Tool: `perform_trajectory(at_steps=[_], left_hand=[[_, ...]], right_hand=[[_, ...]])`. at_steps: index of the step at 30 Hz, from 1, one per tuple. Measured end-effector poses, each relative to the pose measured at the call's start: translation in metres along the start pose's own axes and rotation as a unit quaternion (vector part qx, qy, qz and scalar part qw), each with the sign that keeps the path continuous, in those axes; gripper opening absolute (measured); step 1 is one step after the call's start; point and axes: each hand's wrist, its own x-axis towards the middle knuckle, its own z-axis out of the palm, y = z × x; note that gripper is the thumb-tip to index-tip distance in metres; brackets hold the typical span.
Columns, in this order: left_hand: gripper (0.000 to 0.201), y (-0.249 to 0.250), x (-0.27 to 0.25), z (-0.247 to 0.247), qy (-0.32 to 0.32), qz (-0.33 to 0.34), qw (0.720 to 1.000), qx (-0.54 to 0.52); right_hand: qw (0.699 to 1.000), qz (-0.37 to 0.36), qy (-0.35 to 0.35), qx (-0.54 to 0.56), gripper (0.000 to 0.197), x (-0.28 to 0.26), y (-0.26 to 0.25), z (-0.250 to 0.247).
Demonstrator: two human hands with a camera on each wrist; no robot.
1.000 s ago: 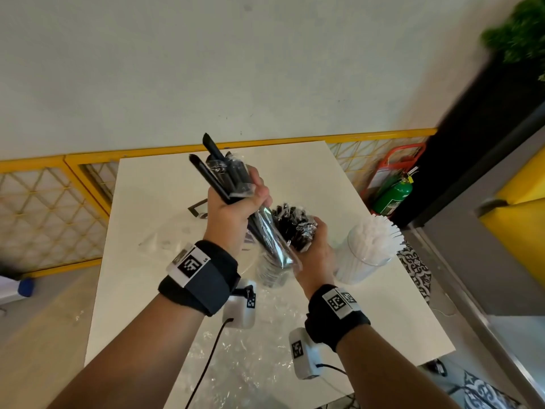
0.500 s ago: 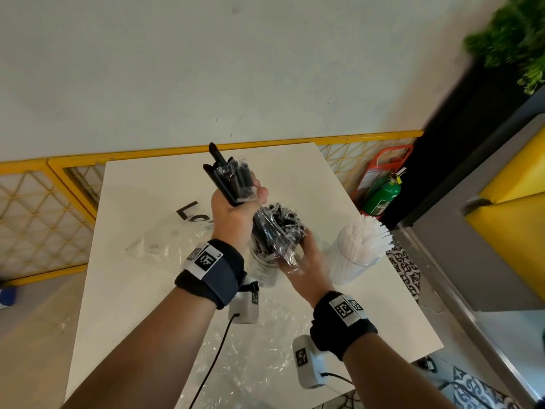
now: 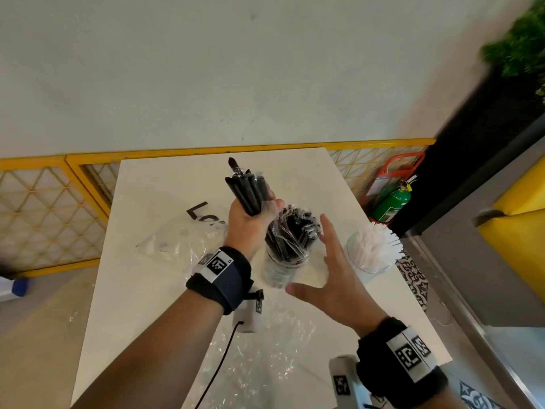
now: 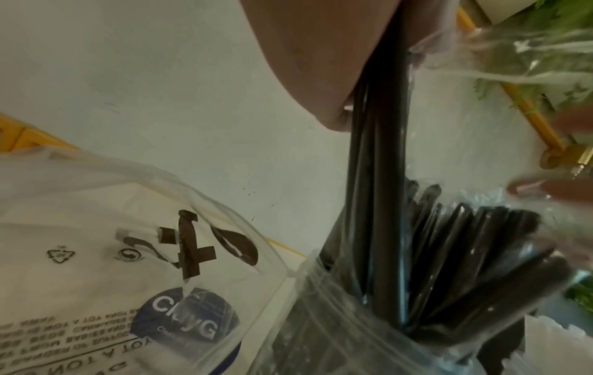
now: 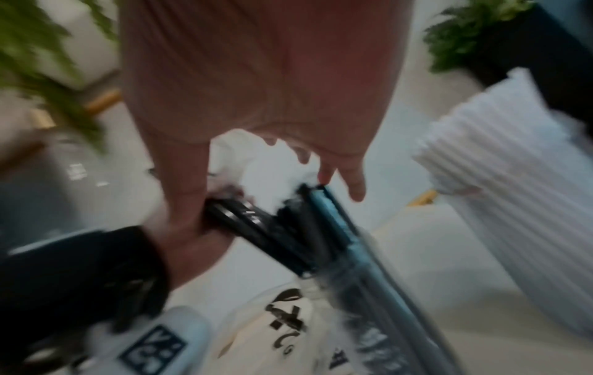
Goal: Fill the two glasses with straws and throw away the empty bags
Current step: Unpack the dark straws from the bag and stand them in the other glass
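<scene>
My left hand (image 3: 250, 222) grips a bundle of black straws (image 3: 247, 188) in clear wrap, raised above the table. Their lower ends reach into a clear glass (image 3: 280, 271) that holds more black straws (image 3: 293, 234); the same black straws (image 4: 449, 266) fill the left wrist view. My right hand (image 3: 330, 267) hovers open just right of that glass, fingers spread, holding nothing. A second glass (image 3: 370, 256) at the right is packed with white straws (image 3: 376, 240). In the right wrist view the white straws (image 5: 513, 177) are blurred.
A clear printed bag (image 3: 182, 237) lies on the white table (image 3: 153, 290) to the left, and crumpled clear plastic (image 3: 265, 358) lies near the front edge. Right of the table a green fire extinguisher (image 3: 392, 202) stands on the floor. A yellow railing (image 3: 53, 202) runs behind.
My right hand has let go of the straws in the glass and drawn back, opening its fingers. The left hand's bundle has dropped lower, toward the glass.
</scene>
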Motion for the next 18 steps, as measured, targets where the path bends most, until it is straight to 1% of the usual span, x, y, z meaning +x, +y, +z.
perform_trajectory(at_steps=[1,3,4,5,6,7,8,10,11,12,14,16,18], left_hand=[[0.023,0.000,-0.001,0.001,-0.008,-0.007,1.000,0.002],[0.023,-0.001,-0.004,0.005,-0.039,-0.001,0.999,0.017],[0.020,-0.002,-0.004,0.007,-0.053,0.003,0.998,0.031],[0.016,-0.003,-0.005,0.009,-0.063,0.003,0.997,0.043],[0.011,-0.004,-0.005,0.010,-0.072,-0.003,0.996,0.057],[0.010,-0.004,-0.004,0.011,-0.082,-0.008,0.994,0.069],[0.016,-0.004,-0.003,0.012,-0.092,-0.011,0.992,0.081],[0.024,0.000,-0.002,0.009,-0.105,-0.015,0.991,0.083],[0.024,0.002,-0.001,0.007,-0.106,-0.018,0.991,0.073],[0.022,0.003,0.000,0.004,-0.105,-0.024,0.992,0.062],[0.021,0.006,0.002,-0.002,-0.104,-0.032,0.993,0.045],[0.024,0.009,0.003,-0.006,-0.102,-0.034,0.994,0.035],[0.025,0.010,0.004,-0.008,-0.092,-0.039,0.995,0.030]], right_hand=[[0.999,-0.017,0.025,-0.038,0.113,0.000,-0.009,0.001],[0.986,-0.041,0.096,-0.128,0.087,0.004,-0.021,0.007],[0.978,-0.048,0.120,-0.167,0.073,0.008,-0.023,0.011],[0.972,-0.050,0.124,-0.194,0.061,0.013,-0.024,0.015],[0.970,-0.056,0.118,-0.207,0.053,0.017,-0.024,0.018],[0.970,-0.069,0.112,-0.207,0.048,0.020,-0.024,0.020],[0.970,-0.084,0.118,-0.197,0.045,0.022,-0.023,0.020],[0.970,-0.100,0.156,-0.159,0.038,0.025,-0.022,0.015],[0.971,-0.085,0.177,-0.135,0.034,0.025,-0.022,0.010],[0.975,-0.046,0.189,-0.110,0.031,0.026,-0.022,0.005],[0.976,0.070,0.203,-0.046,0.035,0.025,-0.022,-0.006],[0.957,0.145,0.247,0.040,0.042,0.025,-0.019,-0.014],[0.931,0.185,0.300,0.089,0.043,0.023,-0.017,-0.022]])
